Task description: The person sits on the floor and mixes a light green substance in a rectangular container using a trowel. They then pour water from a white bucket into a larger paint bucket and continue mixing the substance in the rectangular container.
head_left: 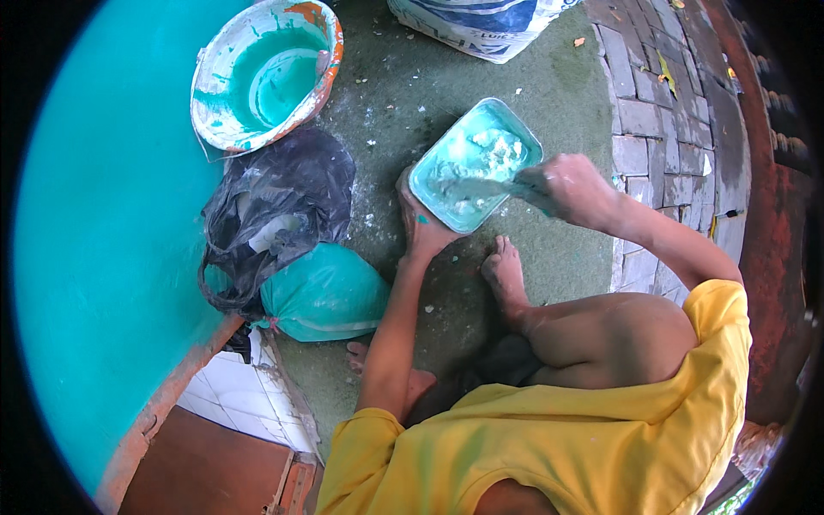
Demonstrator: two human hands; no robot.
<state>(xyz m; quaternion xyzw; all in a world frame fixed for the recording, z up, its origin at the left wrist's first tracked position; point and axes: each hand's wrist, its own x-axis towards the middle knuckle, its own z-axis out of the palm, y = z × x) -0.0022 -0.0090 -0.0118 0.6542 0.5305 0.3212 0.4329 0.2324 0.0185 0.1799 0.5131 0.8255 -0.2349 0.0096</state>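
My left hand (422, 221) is wrapped round the near left side of a rectangular tray (526, 126), gripping it just above the floor. Inside lies turquoise paste (459, 154) with white, lumpy powder (502, 156) on its far right part. From the right, my right hand (575, 190) grips a paint-smeared scraper (491, 186). Its flat blade reaches over the near right rim into the mixture. Motion blurs this hand a little, and its fingers hide the tool's handle.
A paint-streaked bucket (215, 94) with turquoise inside stands at the far left. Nearer are a black plastic bag (296, 184) and a tied green sack (330, 292), beside the turquoise wall (103, 215). A white printed sack (481, 26) stands beyond the tray. Grey paving (639, 154) lies right.
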